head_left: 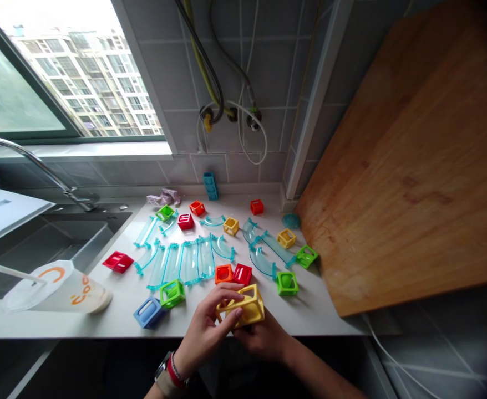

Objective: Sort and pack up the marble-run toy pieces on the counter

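At the counter's front edge, my left hand (211,318) has its thumb and fingers around a yellow hollow block (252,305) with open sides. My right hand (264,339) grips the same block from below; most of its fingers are hidden. A second yellow piece seems to show under my left fingers, but I cannot tell if it is separate. Just beyond the hands sit an orange hollow block (223,273) and a red one (242,274), side by side. Left of them lie a green block (172,293) and a blue block (148,312), with another green block (287,283) to the right.
Clear teal track pieces (185,260) lie across the counter, with more curved ones (262,260) to the right. A teal stack (211,185) stands by the wall. A drink cup (66,285) stands left, near the sink (60,244). A wooden board (410,166) leans at right.
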{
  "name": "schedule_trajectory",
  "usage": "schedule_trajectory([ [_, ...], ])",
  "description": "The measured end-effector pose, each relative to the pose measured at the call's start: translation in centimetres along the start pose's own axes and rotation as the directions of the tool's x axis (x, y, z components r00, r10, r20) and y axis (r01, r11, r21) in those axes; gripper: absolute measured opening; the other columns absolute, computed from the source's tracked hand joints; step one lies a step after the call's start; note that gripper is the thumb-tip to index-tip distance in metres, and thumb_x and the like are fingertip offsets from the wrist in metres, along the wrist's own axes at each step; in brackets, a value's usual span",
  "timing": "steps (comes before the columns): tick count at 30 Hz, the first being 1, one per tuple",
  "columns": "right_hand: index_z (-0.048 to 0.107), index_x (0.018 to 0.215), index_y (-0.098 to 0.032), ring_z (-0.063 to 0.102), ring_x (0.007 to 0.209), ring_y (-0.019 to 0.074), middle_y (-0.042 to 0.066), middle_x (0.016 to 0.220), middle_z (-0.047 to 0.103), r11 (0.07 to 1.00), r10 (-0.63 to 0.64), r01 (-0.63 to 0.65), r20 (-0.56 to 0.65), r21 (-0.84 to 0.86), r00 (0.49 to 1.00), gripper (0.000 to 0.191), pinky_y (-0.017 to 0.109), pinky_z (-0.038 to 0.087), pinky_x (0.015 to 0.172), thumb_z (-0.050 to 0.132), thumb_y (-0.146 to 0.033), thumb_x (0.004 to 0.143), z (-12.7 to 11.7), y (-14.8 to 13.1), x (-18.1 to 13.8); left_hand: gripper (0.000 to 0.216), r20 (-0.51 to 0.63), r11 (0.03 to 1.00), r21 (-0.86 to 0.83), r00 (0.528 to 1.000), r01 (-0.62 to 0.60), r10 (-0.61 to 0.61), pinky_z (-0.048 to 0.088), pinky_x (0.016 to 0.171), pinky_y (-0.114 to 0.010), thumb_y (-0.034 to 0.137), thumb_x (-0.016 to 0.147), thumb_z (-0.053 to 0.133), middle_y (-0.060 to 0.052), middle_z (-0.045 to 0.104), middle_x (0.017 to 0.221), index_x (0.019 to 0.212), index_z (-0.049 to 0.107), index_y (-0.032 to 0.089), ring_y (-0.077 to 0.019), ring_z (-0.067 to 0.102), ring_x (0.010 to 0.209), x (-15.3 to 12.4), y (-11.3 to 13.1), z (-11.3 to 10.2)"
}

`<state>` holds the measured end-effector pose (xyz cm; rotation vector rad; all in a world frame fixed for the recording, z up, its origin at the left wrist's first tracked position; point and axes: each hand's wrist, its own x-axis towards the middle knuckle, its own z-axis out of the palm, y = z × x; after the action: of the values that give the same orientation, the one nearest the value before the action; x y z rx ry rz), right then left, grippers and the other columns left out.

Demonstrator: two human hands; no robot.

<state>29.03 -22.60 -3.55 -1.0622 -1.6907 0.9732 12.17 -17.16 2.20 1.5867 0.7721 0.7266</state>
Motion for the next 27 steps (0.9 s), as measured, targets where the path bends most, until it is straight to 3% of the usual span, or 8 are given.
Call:
schedule_trajectory([
  [8, 0.070, 0.116, -0.024, 0.067, 0.120, 0.0247, 0.006, 0.123, 0.075, 0.995, -0.025, 0.026, -0.011, 0.097, 1.000, 0.033, 0.037, 0.049, 0.108, 0.059, -0.013, 0.087, -0.4, -0.4, 0.3, 0.025, -0.027, 0.995, 0.098, 0.999, -0.021, 0.024, 0.045, 0.116, -0.048, 0.033, 0.102, 0.062, -0.012, 0.059, 0.146, 0.126, 0.068, 0.027, -0.0321, 0.055, 0.138, -0.5, 0.9, 0.1],
  [14, 0.071, 0.109, -0.023, 0.069, 0.117, 0.0247, 0.006, 0.119, 0.075, 0.994, -0.090, 0.091, -0.025, 0.056, 0.996, 0.030, 0.034, 0.050, 0.106, 0.061, -0.012, 0.084, -0.2, 0.1, 0.6, 0.024, -0.099, 0.985, 0.168, 0.995, 0.034, -0.018, 0.046, 0.115, -0.046, 0.034, 0.102, 0.061, -0.010, 0.056, 0.150, 0.124, 0.069, 0.029, -0.0325, 0.053, 0.140, -1.7, 0.2, -0.1],
  [18, 0.071, 0.111, -0.023, 0.069, 0.116, 0.0243, 0.005, 0.120, 0.076, 0.987, -0.156, 0.156, -0.006, 0.030, 0.988, 0.029, 0.034, 0.050, 0.106, 0.059, -0.013, 0.086, -0.4, -0.3, 0.8, 0.030, -0.081, 0.961, 0.275, 0.997, 0.035, -0.013, 0.048, 0.113, -0.045, 0.034, 0.100, 0.063, -0.010, 0.057, 0.150, 0.129, 0.068, 0.029, -0.0325, 0.054, 0.139, -2.4, 0.2, -0.9],
  [23, 0.069, 0.099, -0.024, 0.070, 0.106, 0.0226, 0.003, 0.108, 0.077, 0.990, -0.124, 0.124, 0.013, -0.064, 0.992, 0.020, 0.031, 0.051, 0.101, 0.058, -0.014, 0.085, -0.2, 0.1, 0.7, 0.028, -0.077, 0.909, 0.411, 0.991, -0.066, 0.107, 0.049, 0.111, -0.047, 0.036, 0.102, 0.057, -0.010, 0.061, 0.145, 0.124, 0.072, 0.029, -0.0340, 0.057, 0.135, -2.3, 1.8, -1.8],
  [25, 0.067, 0.095, -0.024, 0.069, 0.103, 0.0229, 0.003, 0.105, 0.076, 0.989, -0.114, 0.114, 0.004, -0.096, 0.993, 0.015, 0.031, 0.052, 0.098, 0.060, -0.015, 0.085, -0.1, 0.3, 0.6, 0.029, -0.067, 0.885, 0.444, 0.980, -0.139, 0.187, 0.049, 0.110, -0.047, 0.037, 0.104, 0.051, -0.011, 0.062, 0.144, 0.122, 0.073, 0.027, -0.0340, 0.058, 0.133, -1.0, 3.4, -1.7],
  [27, 0.065, 0.094, -0.024, 0.069, 0.100, 0.0236, 0.004, 0.102, 0.076, 0.988, -0.100, 0.097, -0.014, -0.122, 0.995, 0.012, 0.032, 0.053, 0.093, 0.060, -0.017, 0.085, 0.0, 0.4, 0.6, 0.031, 0.021, 0.860, 0.454, 0.968, -0.232, 0.250, 0.050, 0.108, -0.045, 0.036, 0.105, 0.048, -0.013, 0.063, 0.141, 0.120, 0.073, 0.025, -0.0328, 0.060, 0.129, 1.5, 5.4, -1.0],
])
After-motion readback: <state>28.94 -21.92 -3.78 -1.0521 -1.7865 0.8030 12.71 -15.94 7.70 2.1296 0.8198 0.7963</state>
